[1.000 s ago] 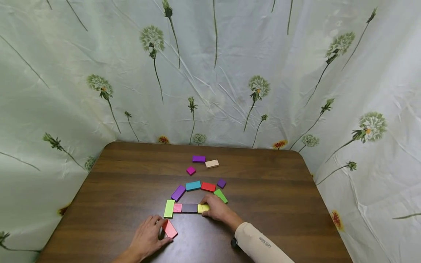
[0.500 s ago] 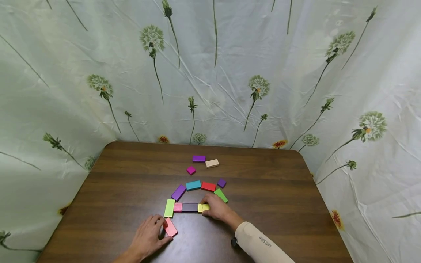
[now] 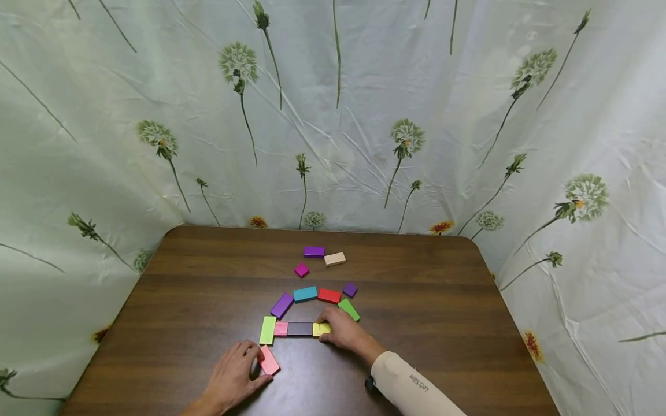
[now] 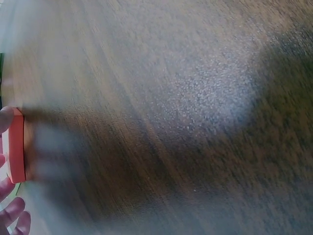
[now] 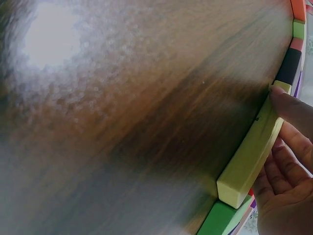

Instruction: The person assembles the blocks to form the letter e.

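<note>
At the near left of the arrangement, my left hand [image 3: 232, 371] holds a pink block [image 3: 270, 361] by its ends, index finger at the far end and thumb at the near one. The left wrist view shows the same coral-pink block [image 4: 17, 147] at its edge. That block slants from the lower end of an upright lime block [image 3: 267, 330]. My right hand [image 3: 344, 330] pinches a long yellow block [image 5: 252, 152], thumb on its near side and fingers behind. The yellow block lies in line with a dark grey block [image 3: 300, 329] and a small pink block [image 3: 281, 329].
Purple [image 3: 282, 305], teal [image 3: 305, 294], red [image 3: 329, 295] and green [image 3: 349, 309] blocks arch behind the row. A small dark purple block [image 3: 350, 290] lies outside the arch. Farther back are purple [image 3: 314, 252], cream [image 3: 335, 259] and magenta [image 3: 302, 270] blocks on the wooden table [image 3: 442, 300].
The pink block in my left hand has turned slightly and shifted a little up toward the lime block. My right hand stays on the yellow block.
</note>
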Motion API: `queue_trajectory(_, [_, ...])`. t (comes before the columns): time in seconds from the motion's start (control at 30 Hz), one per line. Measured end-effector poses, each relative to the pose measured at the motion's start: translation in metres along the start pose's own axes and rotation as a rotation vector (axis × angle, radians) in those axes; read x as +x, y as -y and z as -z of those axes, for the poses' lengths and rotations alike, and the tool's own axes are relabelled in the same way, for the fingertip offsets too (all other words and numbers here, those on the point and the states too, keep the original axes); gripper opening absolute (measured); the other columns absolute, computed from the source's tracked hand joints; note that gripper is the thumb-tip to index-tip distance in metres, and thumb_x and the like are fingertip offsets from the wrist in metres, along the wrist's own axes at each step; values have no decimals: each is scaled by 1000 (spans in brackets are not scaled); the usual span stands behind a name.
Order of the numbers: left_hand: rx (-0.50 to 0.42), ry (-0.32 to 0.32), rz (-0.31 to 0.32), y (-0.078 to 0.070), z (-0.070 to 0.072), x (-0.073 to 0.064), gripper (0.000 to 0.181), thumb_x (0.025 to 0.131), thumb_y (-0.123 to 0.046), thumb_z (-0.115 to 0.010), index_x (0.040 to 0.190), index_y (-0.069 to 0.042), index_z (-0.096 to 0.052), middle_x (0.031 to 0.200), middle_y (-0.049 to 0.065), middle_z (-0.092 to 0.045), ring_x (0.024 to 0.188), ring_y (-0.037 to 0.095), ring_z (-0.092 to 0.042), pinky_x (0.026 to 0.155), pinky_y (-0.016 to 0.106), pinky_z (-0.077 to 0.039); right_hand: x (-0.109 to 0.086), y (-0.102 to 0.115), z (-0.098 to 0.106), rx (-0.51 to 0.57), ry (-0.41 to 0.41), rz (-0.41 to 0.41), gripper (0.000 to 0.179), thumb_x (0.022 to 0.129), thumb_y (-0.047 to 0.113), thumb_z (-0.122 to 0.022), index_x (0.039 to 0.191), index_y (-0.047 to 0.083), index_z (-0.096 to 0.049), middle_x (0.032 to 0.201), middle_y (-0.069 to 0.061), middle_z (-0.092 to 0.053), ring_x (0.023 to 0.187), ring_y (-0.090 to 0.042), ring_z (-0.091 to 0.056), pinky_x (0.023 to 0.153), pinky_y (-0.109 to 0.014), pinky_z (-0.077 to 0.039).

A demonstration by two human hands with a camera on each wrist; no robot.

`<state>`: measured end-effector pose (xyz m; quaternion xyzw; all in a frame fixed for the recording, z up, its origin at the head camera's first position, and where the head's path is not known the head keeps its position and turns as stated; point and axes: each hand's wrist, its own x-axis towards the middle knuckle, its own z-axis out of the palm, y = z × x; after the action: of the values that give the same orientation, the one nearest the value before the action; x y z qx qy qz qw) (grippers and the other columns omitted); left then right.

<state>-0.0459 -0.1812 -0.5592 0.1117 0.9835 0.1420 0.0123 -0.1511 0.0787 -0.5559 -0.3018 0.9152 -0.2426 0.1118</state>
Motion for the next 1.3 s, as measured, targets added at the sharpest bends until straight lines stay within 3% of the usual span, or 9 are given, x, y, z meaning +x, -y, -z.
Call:
queue_trajectory(0.57, [-13, 2, -5, 1, -1, 1, 46, 67, -49, -81, 92, -15, -63, 97, -1, -55, 87, 18, -52, 78, 43, -49, 0, 0, 0, -12, -22, 25, 26, 73, 12, -82, 96, 5, -72, 90, -1, -67, 87, -12, -59, 78, -23, -46])
queue_trajectory(0.87, [-10, 64, 31, 0, 0, 1, 51, 68, -50, -81, 98, -13, -65, 99, 2, -55, 89, 21, -52, 80, 45, -49, 0, 0, -1, -1, -25, 20, 26, 73, 12, -82, 95, 5, -71, 88, 0, -65, 83, -9, -56, 73, -22, -45])
queue_trajectory(1.17, [-46, 30, 28, 1, -2, -1, 45, 67, -51, -81, 92, -18, -62, 99, -2, -55, 89, 18, -52, 78, 42, -49, -1, 0, -2, 7, -15, 6, 26, 74, 13, -82, 96, 5, -72, 89, 0, -65, 83, -8, -55, 74, -22, -45])
queue_trajectory(1.23, [-58, 28, 16, 3, 1, 0, 48, 68, -54, -79, 95, -17, -63, 101, -1, -55, 91, 19, -52, 80, 43, -49, 0, 0, -2, -1, -25, 16, 26, 73, 13, -82, 95, 5, -72, 88, 0, -65, 82, -9, -56, 73, -22, -45])
queue_trajectory(1.3, [-66, 3, -45, 6, 3, 1, 50, 69, -57, -78, 97, -17, -64, 103, -1, -54, 93, 19, -53, 81, 44, -49, 0, 0, -1, -4, -32, 19, 26, 73, 13, -83, 95, 4, -72, 88, 0, -65, 82, -9, -56, 73, -22, -45])
